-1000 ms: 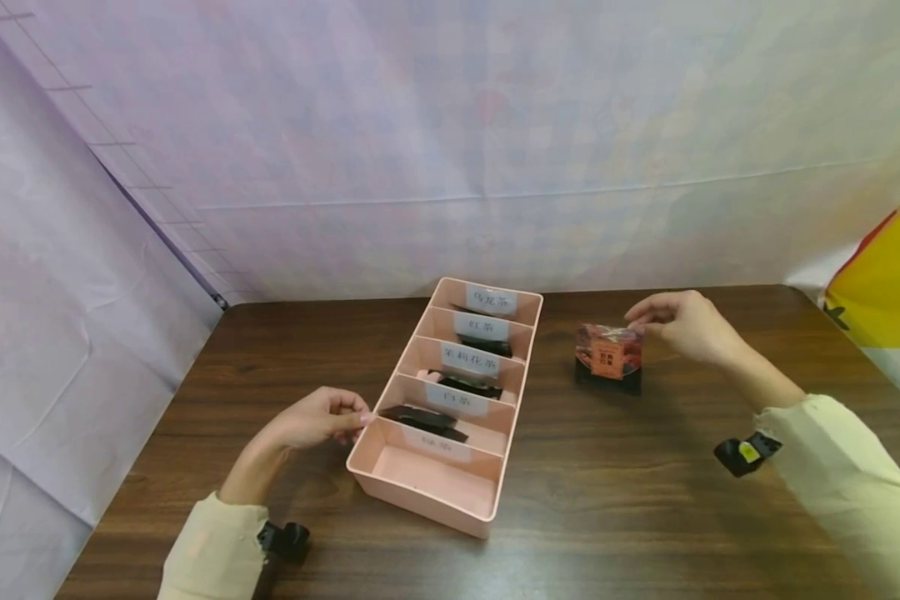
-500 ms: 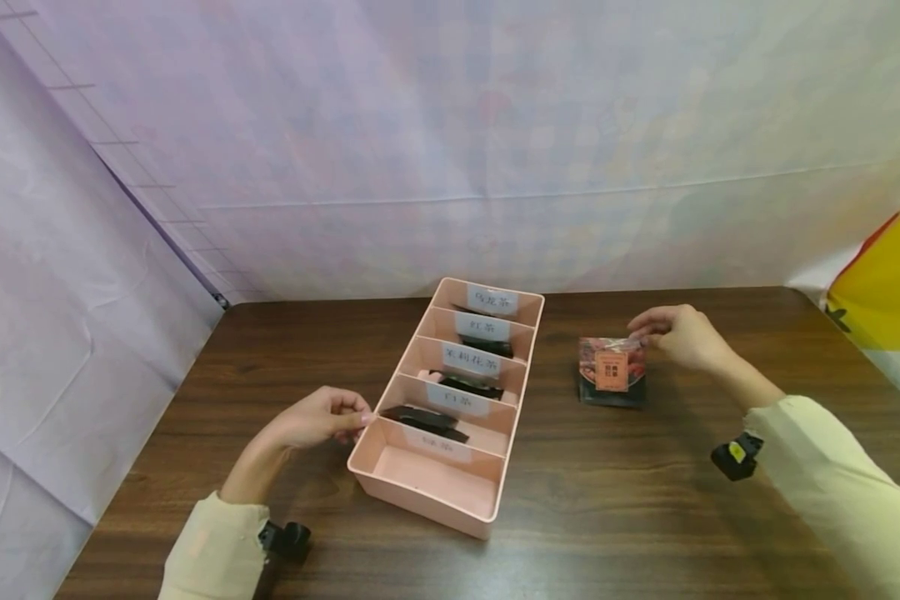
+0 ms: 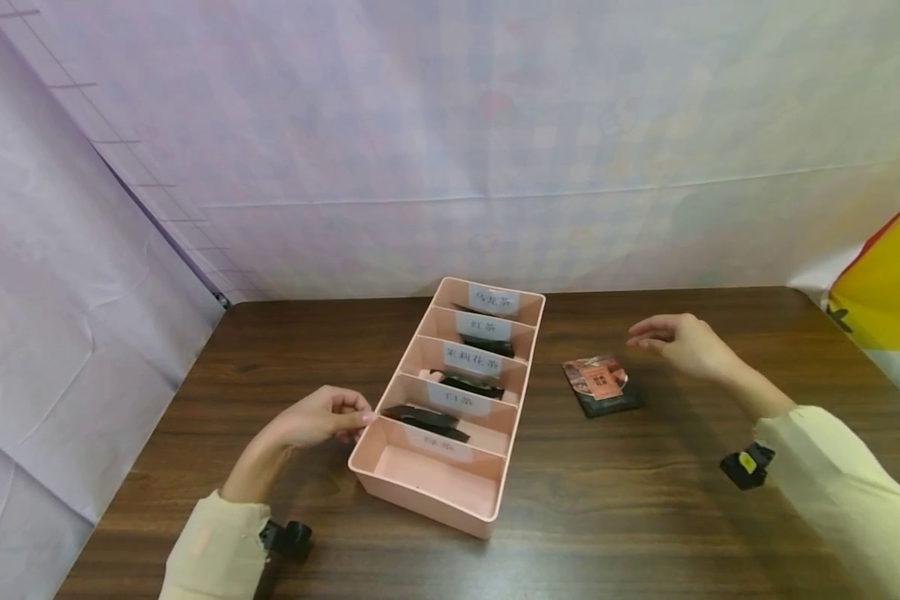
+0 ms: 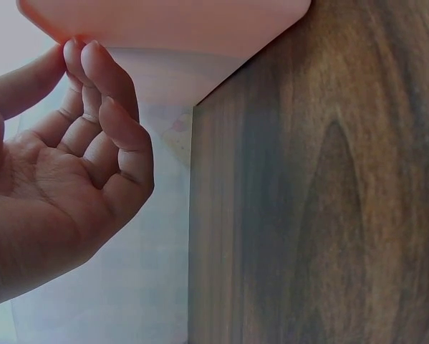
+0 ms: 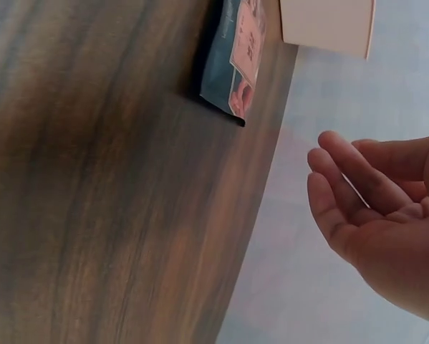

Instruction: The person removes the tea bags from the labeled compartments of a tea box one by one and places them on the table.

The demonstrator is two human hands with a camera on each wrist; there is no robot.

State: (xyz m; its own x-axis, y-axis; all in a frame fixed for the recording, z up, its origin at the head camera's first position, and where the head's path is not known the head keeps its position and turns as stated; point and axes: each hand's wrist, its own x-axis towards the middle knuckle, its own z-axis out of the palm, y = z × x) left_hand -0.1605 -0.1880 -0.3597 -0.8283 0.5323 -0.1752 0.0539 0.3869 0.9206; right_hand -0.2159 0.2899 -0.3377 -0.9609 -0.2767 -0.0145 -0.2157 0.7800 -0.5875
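Your left hand [image 3: 322, 418] pinches a pink plastic box [image 3: 437, 481] labelled "红茶". Your relaxed right hand [image 3: 684, 343] hovers beside a square black-red packet [image 3: 603, 386].

Box [image 3: 426, 506] labels [image 3: 472, 359] — 乌龙茶, 红茶, 茉莉花茶, 白茶, nearest blurred

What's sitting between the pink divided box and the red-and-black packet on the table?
Only bare brown tabletop lies between the pink box and the packet; the head view shows it.
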